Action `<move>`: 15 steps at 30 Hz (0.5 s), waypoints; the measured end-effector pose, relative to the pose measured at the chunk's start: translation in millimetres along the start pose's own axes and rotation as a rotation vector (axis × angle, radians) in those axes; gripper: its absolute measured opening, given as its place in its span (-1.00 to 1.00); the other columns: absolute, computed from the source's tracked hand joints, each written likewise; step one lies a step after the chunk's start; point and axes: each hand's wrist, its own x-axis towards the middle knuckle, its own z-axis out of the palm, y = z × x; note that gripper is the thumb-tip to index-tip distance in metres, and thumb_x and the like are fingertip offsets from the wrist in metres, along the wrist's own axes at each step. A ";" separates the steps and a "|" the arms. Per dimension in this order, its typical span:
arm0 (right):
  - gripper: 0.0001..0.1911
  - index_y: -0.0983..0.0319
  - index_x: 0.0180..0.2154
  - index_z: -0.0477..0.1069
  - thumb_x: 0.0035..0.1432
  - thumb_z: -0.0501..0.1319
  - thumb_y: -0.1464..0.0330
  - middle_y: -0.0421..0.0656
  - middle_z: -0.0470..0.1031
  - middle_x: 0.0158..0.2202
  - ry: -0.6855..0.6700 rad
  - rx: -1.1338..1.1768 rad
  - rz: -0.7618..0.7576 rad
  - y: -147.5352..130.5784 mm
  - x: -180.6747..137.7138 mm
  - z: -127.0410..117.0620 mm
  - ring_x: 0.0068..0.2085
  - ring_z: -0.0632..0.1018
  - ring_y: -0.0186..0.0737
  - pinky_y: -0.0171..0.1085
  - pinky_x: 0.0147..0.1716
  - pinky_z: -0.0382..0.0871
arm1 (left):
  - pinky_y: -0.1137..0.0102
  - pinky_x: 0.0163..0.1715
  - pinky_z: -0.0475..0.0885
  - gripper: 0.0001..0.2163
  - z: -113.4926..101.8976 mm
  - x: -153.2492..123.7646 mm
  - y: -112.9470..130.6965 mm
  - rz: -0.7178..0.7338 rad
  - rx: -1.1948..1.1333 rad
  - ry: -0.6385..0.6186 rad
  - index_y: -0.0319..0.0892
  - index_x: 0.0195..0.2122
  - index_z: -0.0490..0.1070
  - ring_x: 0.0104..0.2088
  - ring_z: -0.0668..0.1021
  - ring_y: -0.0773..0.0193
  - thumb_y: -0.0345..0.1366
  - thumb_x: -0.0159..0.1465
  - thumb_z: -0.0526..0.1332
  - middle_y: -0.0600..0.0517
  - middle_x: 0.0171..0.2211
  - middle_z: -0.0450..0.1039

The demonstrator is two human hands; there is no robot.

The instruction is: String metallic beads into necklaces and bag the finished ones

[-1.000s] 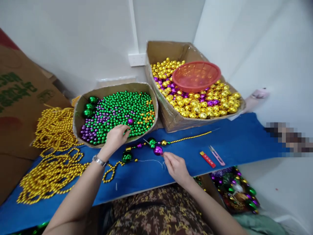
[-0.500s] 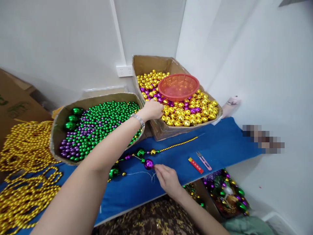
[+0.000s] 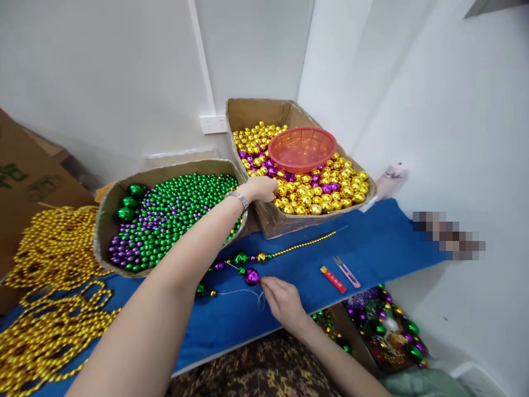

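Note:
My left hand [image 3: 261,189], a metal bracelet on its wrist, reaches over the near left edge of the box of gold beads [image 3: 301,201]. Its fingers curl down against the beads, and the fingertips are partly hidden, so what they hold cannot be made out. Closer to me, my right hand [image 3: 284,300] pinches the bead string beside a large purple bead [image 3: 251,276]. A large green bead [image 3: 241,257], a gold bead [image 3: 261,257] and a chain of small gold beads [image 3: 306,244] lie along the strand. Loose thread [image 3: 239,292] trails on the blue cloth [image 3: 231,325].
A box of green and purple beads [image 3: 185,204] stands under my left forearm. A red plastic basket [image 3: 303,149] rests on the gold beads. Pink thread snips [image 3: 347,273] and a red packet [image 3: 333,279] lie at right. Gold bead strands [image 3: 58,248] pile at left.
The view has shifted slightly, so most things sit a little farther right. My left hand has moved slightly farther over the gold beads; my right hand keeps its pinch.

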 end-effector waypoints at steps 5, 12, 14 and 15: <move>-0.76 0.22 -0.15 0.44 0.35 0.00 0.39 -0.12 0.56 -0.36 0.044 0.016 0.005 -0.2 -0.7 -3.9 -0.36 0.57 -0.27 -0.34 -0.34 0.44 | 0.20 -0.11 0.37 -0.81 0.4 -13.8 5.0 0.010 -0.373 0.344 -0.20 -0.27 0.54 -0.18 0.52 0.08 -0.46 0.12 0.19 -0.12 -0.24 0.53; -0.78 0.21 -0.17 0.43 0.35 0.01 0.37 -0.11 0.57 -0.34 0.120 0.061 0.040 3.5 0.8 -13.3 -0.35 0.58 -0.25 -0.33 -0.33 0.45 | 0.27 -0.25 0.50 -0.76 37.0 -122.6 -2.5 -0.151 -1.710 0.537 -0.16 -0.12 0.43 -0.30 0.57 0.25 -0.23 0.20 0.26 -0.03 -0.22 0.50; -0.79 0.22 -0.15 0.41 0.34 0.02 0.39 -0.11 0.57 -0.32 0.118 0.074 0.036 0.9 2.1 -13.2 -0.33 0.59 -0.25 -0.32 -0.31 0.45 | 0.28 -0.28 0.52 -0.76 52.8 -151.0 -4.1 -0.257 -1.895 0.506 -0.18 -0.15 0.42 -0.33 0.59 0.24 -0.27 0.16 0.31 -0.01 -0.28 0.51; -0.80 0.22 -0.15 0.41 0.34 0.02 0.39 -0.11 0.58 -0.31 0.112 0.077 0.032 -0.9 3.0 -12.8 -0.31 0.60 -0.24 -0.32 -0.30 0.45 | 0.28 -0.28 0.53 -0.76 60.3 -162.8 -4.0 -0.306 -1.954 0.509 -0.18 -0.15 0.42 -0.32 0.60 0.23 -0.29 0.15 0.32 -0.01 -0.29 0.52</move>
